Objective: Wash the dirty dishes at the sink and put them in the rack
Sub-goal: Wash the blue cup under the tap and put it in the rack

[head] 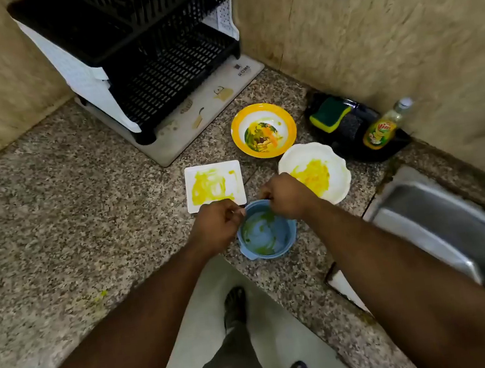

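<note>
Countertop view: I see my left hand point(217, 226) and right hand point(287, 198), fingers curled, gripping the rim of a blue bowl point(269, 236) beside 3 dirty dishes, sink point(445, 217) at right.

The route to the sink point(448, 236) on the right was left open along the granite counter point(55, 235). Access to the rack point(154, 55) was partly blocked by the square plate point(215, 186) and yellow bowl point(263, 129). The rack's tiers appeared unoccupied, though blurred.
</note>
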